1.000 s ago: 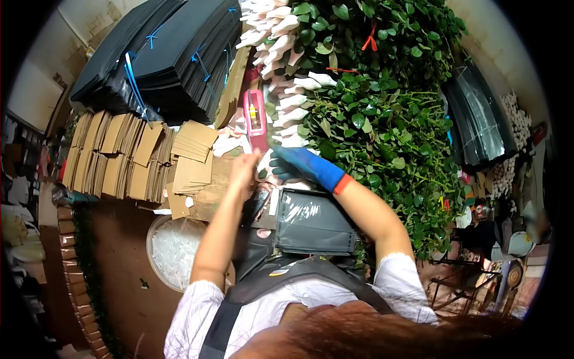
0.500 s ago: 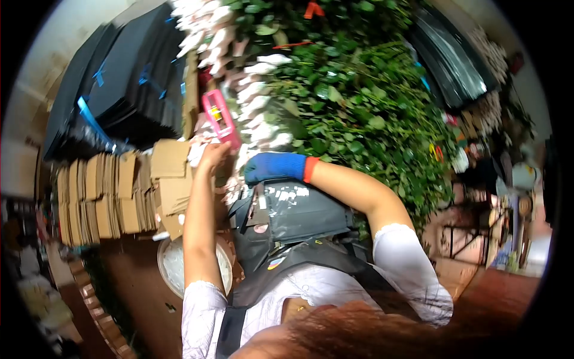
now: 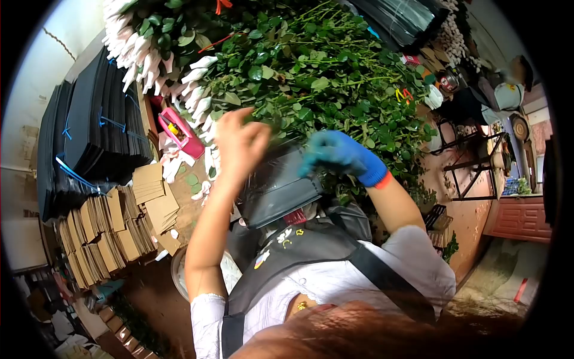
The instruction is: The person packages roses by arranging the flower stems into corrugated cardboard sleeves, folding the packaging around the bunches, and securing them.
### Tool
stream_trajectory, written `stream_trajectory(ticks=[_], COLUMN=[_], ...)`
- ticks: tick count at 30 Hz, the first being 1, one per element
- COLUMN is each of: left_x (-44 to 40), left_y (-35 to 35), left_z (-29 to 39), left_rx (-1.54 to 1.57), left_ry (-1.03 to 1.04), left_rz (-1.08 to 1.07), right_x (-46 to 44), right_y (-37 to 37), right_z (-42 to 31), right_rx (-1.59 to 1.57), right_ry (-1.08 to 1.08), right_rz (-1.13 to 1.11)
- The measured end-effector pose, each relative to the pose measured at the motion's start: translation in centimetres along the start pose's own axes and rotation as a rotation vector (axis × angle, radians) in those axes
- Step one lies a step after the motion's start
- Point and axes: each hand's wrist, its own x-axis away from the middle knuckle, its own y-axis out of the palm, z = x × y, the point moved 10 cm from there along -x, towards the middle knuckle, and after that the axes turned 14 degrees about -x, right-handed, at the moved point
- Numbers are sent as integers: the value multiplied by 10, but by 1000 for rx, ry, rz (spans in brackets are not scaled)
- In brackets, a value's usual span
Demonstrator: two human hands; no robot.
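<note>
My bare left hand is raised over the far left corner of a dark, shiny padded sheet at my lap. Motion smears its fingers, and I cannot make out anything in them. My right hand, in a blue and teal knitted glove with a red cuff, is over the sheet's right side. Its fingers are loosely bent and slightly blurred, with nothing visible between them. Just beyond both hands lies a big heap of leafy green stems, with white-wrapped heads along its left side.
A pink holder with something yellow inside lies at the left. Beside it stand stacks of cardboard pieces and tied dark sheets. Below my left forearm is a white bucket. A dark metal frame stands at the right.
My left hand has left the pink holder and moved right, over the sheet. My gloved hand has lifted and moved right from the sheet's far left edge. The view has turned.
</note>
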Motion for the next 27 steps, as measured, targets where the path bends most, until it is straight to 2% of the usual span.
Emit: stream_trajectory(ticks=[1, 3, 5, 7, 8, 11, 12, 14, 15, 19, 21, 23, 24, 26, 27], left_x=[-3, 0, 14, 11, 12, 14, 14, 9, 6, 14, 35, 73, 105, 168, 203], left_y=[13, 54, 113, 139, 143, 146, 143, 119, 107, 41, 6, -22, -29, -38, -28], left_z=[34, 80, 92, 81, 80, 75, 75, 79, 78, 69, 45, 4, -23, -69, -92], left_rx=[-76, -201, -369, -393, -407, -332, -284, -10, 129, 296, 329, 454, 535, 568, 650], left_ry=[110, 200, 206, 63, 80, 101, 127, 164, 178, 79, -103, -280, -457, -752, -848], left_rz=[12, -31, -293, -464, -516, -480, -436, -296, -245, -134, -67, 64, 151, 225, 292], right_x=[26, 71, 120, 148, 148, 126, 112, 91, 87, 89, 94, 102, 99, 79, 67], right_y=[-18, -49, -67, -78, -76, -92, -124, -141, -145, -216, -229, -113, -64, 9, 42], right_z=[13, 55, 93, 150, 168, 228, 265, 252, 246, 333, 356, 200, 150, 110, 91], right_rx=[-110, -234, -301, -277, -301, -295, -333, 578, 995, 1102, 1132, 1055, 1172, 888, 848], right_ry=[-52, 30, 39, 177, 228, 328, 197, -20, -159, 256, 468, 567, 550, 142, 24], right_rz=[-7, 134, 521, 628, 628, 672, 650, 486, 514, 415, 359, 352, 238, 2, -86])
